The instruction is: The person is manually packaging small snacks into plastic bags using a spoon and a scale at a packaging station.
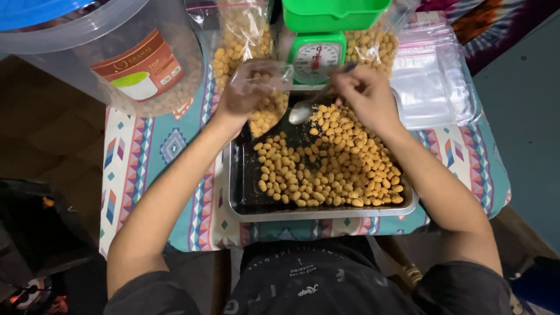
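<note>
Head view: left hand (242,99) holds bag (265,99), right hand (361,93) spoon (303,109).

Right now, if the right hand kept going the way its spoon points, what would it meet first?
The right hand holds a spoon aimed left toward the small clear bag in the left hand. It would likely meet that bag's open mouth first, though depth is hard to judge from above.

I have both bare forearms stretched away from me and drawing together toward the far middle, my left hand (242,96) curled shut in a pinching grasp with knuckles up, my right hand (364,93) just to its right, fingers bent down and closed in a grip.
</note>
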